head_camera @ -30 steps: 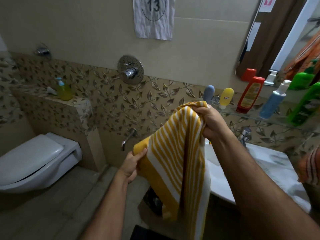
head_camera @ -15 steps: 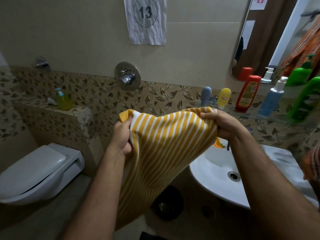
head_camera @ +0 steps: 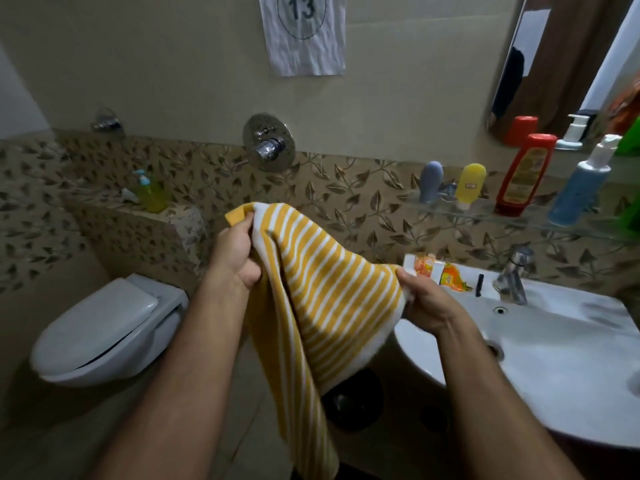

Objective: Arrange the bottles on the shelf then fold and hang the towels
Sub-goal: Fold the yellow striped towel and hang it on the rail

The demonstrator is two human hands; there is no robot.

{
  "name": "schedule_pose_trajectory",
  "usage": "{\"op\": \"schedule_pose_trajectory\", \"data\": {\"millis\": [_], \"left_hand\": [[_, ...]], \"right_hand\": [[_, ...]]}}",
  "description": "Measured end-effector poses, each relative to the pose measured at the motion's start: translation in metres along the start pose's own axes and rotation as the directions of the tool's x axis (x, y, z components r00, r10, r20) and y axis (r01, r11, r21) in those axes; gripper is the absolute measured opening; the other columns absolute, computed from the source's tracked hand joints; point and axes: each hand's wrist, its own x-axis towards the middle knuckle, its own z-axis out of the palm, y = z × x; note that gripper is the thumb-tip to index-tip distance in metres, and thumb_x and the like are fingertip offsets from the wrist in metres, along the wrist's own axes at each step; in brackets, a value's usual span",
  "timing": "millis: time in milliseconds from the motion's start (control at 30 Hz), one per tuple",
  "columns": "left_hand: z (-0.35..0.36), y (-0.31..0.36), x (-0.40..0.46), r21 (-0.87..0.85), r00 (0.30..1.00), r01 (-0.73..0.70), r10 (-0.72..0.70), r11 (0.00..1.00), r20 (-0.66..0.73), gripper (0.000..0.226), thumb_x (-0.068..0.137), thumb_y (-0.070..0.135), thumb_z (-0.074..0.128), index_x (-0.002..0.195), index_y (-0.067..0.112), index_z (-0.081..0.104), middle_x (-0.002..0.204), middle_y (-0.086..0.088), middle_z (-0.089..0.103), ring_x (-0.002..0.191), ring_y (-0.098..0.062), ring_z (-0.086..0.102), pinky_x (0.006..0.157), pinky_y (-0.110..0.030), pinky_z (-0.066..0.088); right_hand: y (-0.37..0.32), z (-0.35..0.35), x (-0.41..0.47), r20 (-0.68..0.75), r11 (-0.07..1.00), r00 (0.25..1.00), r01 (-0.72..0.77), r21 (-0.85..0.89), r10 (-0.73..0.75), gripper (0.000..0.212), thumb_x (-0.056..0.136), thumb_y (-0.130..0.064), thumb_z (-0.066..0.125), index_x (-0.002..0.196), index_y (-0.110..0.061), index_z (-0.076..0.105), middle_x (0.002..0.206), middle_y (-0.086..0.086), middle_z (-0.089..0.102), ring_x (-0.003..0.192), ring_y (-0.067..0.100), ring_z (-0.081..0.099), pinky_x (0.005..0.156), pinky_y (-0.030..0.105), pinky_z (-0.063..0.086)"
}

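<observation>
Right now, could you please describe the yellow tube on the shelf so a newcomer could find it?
Look above the sink at the glass shelf. The yellow tube stands cap-down, between the grey tube and red bottle; it alone is yellow.

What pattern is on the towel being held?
Yellow with thin white stripes on the towel, seen in the head view.
</observation>
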Motion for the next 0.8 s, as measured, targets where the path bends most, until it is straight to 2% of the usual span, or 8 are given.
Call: {"op": "schedule_pose_trajectory", "data": {"millis": [67,167,267,433,533,633,733,800], "left_hand": [[-0.003,-0.001,0.001,0.019,1.000,-0.015,0.015,1.000,-0.007,0.035,0.099,0.034,0.048,0.109,0.006,0.068,0.103,-0.017,0.071,0.088,-0.027,0.069,0.055,-0.034,0.057],[-0.006,0.001,0.002,0.018,0.999,-0.032,0.032,0.999,0.005,0.032,0.101,0.034,0.046,0.095,0.012,0.068,0.089,-0.009,0.072,0.078,-0.022,0.069,0.053,-0.032,0.055],[-0.008,0.000,-0.001,0.016,0.999,-0.034,0.034,0.999,0.028,0.031,0.101,0.033,0.046,0.093,0.012,0.067,0.085,-0.008,0.073,0.076,-0.021,0.069,0.052,-0.032,0.056],[-0.011,-0.003,-0.004,0.031,0.999,-0.050,0.050,0.998,0.021,0.027,0.100,0.029,0.048,0.097,0.010,0.066,0.098,-0.013,0.069,0.087,-0.025,0.067,0.069,-0.043,0.057],[-0.016,0.003,0.003,0.014,0.998,-0.049,0.049,0.999,0.032,0.028,0.100,0.031,0.048,0.096,0.011,0.067,0.093,-0.011,0.070,0.084,-0.024,0.068,0.057,-0.036,0.055],[-0.018,0.006,0.005,0.021,0.998,-0.052,0.052,0.998,0.035,0.028,0.099,0.032,0.049,0.094,0.012,0.067,0.091,-0.009,0.072,0.085,-0.023,0.068,0.062,-0.037,0.054],[-0.025,0.004,0.008,0.050,0.999,-0.030,0.028,0.998,0.038,0.029,0.099,0.032,0.049,0.096,0.010,0.067,0.099,-0.013,0.070,0.090,-0.025,0.068,0.070,-0.039,0.054],[-0.033,0.002,0.012,0.087,0.999,-0.001,-0.003,0.996,0.044,0.029,0.098,0.033,0.051,0.099,0.009,0.067,0.104,-0.014,0.069,0.095,-0.026,0.067,0.079,-0.041,0.054]], "right_hand": [[-0.018,0.002,0.007,-0.076,0.994,0.994,0.086,0.074,-0.080,0.032,0.087,-0.036,0.066,0.105,-0.010,0.069,0.107,0.014,0.070,0.082,0.019,0.074,0.072,0.035,0.059],[-0.026,-0.006,0.006,-0.021,0.974,0.983,0.182,0.135,-0.181,0.043,0.097,-0.047,0.043,0.121,-0.019,0.064,0.117,0.006,0.071,0.106,0.024,0.069,0.087,0.042,0.056],[0.014,-0.009,0.002,0.022,0.966,0.992,0.130,-0.223,-0.128,0.048,0.079,-0.040,0.075,0.118,-0.012,0.066,0.111,0.005,0.073,0.118,0.031,0.061,0.097,0.042,0.044],[0.013,0.010,0.004,-0.056,0.972,0.975,0.210,-0.105,-0.217,0.016,0.088,-0.010,0.065,0.103,-0.007,0.068,0.092,0.009,0.075,0.089,0.025,0.070,0.070,0.030,0.059],[-0.017,0.006,-0.002,-0.038,0.937,0.941,0.338,0.087,-0.336,0.048,0.064,-0.029,0.085,0.103,-0.008,0.067,0.090,0.008,0.076,0.081,0.020,0.073,0.071,0.032,0.061],[-0.010,-0.002,-0.009,0.058,0.966,0.965,0.253,0.055,-0.256,0.092,0.036,-0.044,0.098,0.115,-0.012,0.062,0.105,0.010,0.075,0.096,0.023,0.072,0.078,0.037,0.061],[0.010,0.001,-0.013,0.122,0.981,0.987,0.119,-0.156,-0.100,0.093,0.034,-0.044,0.099,0.114,-0.011,0.065,0.114,0.015,0.072,0.101,0.027,0.071,0.079,0.035,0.060],[0.006,0.010,-0.016,0.110,0.979,0.990,0.109,-0.174,-0.090,0.075,0.046,-0.040,0.097,0.107,-0.006,0.070,0.108,0.018,0.073,0.098,0.029,0.071,0.077,0.034,0.060]]}}
